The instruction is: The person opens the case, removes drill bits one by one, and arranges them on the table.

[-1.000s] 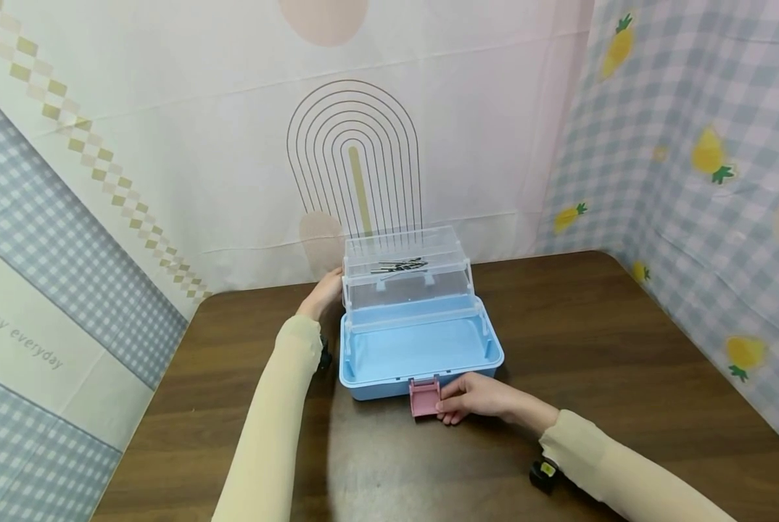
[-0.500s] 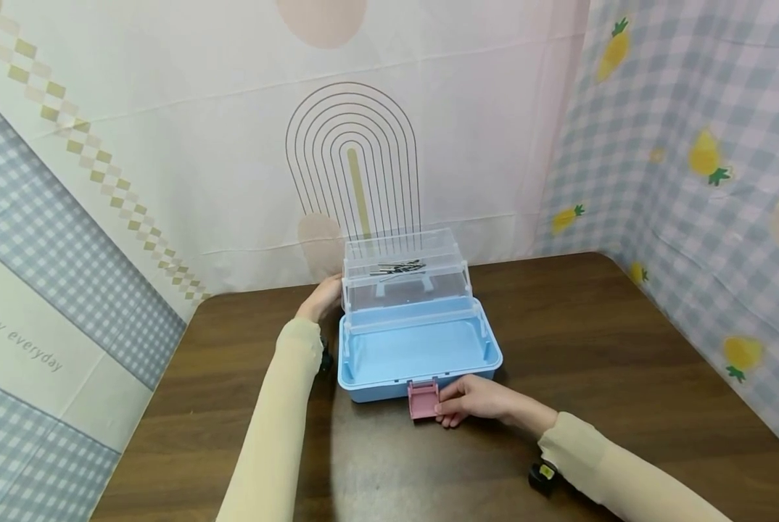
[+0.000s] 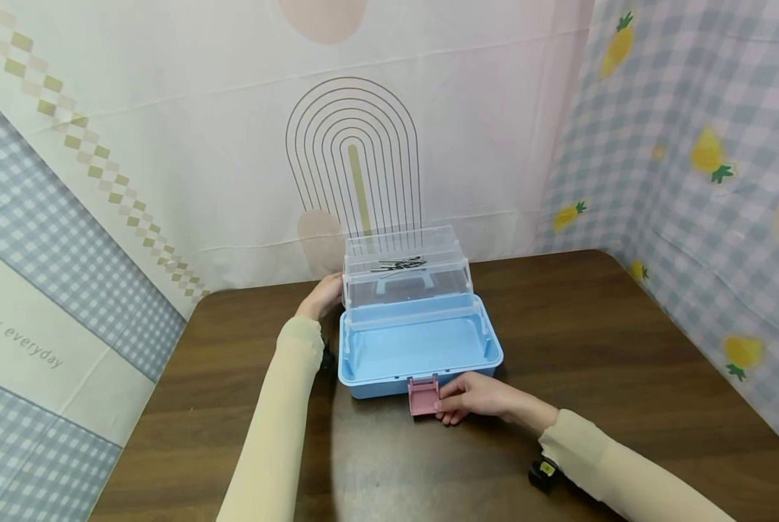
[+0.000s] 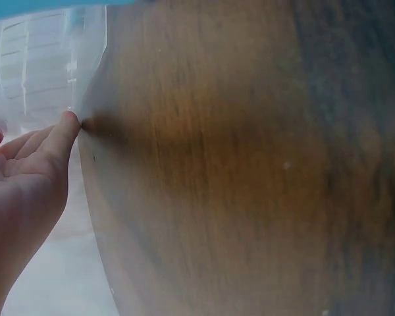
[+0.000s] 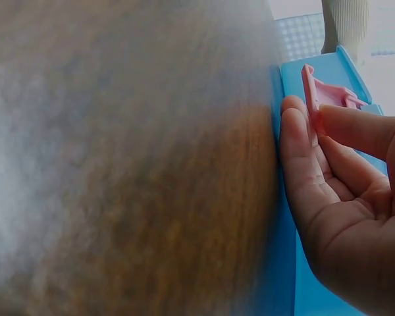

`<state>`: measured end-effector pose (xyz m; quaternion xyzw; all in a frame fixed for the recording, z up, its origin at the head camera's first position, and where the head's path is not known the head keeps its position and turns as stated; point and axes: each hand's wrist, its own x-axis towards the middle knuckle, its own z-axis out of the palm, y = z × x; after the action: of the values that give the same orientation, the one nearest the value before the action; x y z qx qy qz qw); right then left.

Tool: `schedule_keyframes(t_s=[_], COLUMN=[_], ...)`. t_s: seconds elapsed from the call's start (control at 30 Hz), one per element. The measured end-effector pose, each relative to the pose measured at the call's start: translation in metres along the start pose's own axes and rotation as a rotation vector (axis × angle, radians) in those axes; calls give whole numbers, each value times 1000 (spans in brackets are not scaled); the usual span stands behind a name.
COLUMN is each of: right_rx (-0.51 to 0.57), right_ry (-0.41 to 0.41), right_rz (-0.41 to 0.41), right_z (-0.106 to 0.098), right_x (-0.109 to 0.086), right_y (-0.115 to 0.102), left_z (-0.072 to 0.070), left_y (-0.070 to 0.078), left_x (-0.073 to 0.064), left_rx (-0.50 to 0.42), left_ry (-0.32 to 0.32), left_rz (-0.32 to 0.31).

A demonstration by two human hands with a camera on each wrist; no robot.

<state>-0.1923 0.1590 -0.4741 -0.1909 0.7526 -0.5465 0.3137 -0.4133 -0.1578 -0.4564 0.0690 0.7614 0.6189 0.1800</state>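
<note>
Resting on a dark wood-grain counter (image 3: 559,326), a light blue box (image 3: 422,348) is seen toward the far side, its shallow basin exposed and facing upward. Above its rear part, a clear plastic upper section (image 3: 447,254) is raised, and a small bunch of slender, dark metallic pieces (image 3: 399,265) is carried in it. At the middle of the box's front wall, a pink latch (image 3: 423,399) is swung outward from the blue plastic. This latch is gripped by the right hand (image 3: 481,395), its right edge being pinched between thumb and fingers. The left side of the clear upper section is touched by the left hand (image 3: 326,291); in the left wrist view, its fingers are held out straight against the plastic, while its thumb is only partly shown. Both forearms are covered by cream sleeves (image 3: 272,413), and beneath the right cuff a small black device (image 3: 542,475) is marked with 1 yellow patch. Behind the counter, a pale cloth (image 3: 233,181) is printed with nested arches, and on the right a blue-and-white checked cloth (image 3: 657,109) is decorated with yellow fruit.
</note>
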Motion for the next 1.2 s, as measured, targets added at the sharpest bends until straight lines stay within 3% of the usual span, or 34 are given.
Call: schedule_keyframes(t_s=[0.43, 0.7, 0.93, 1.2], right_rx=[-3, 20, 7, 9], right_ry=[5, 11, 31, 41], right_rz=[-3, 20, 24, 44], right_z=[0, -2, -16, -37], right_x=[-3, -9, -17, -32], right_y=[3, 7, 9, 13], left_z=[4, 5, 3, 2], left_y=[-5, -6, 0, 3], left_x=[1, -8, -15, -20], left_rx=[43, 49, 80, 60], left_ry=[52, 53, 95, 74], left_rz=[31, 41, 44, 24])
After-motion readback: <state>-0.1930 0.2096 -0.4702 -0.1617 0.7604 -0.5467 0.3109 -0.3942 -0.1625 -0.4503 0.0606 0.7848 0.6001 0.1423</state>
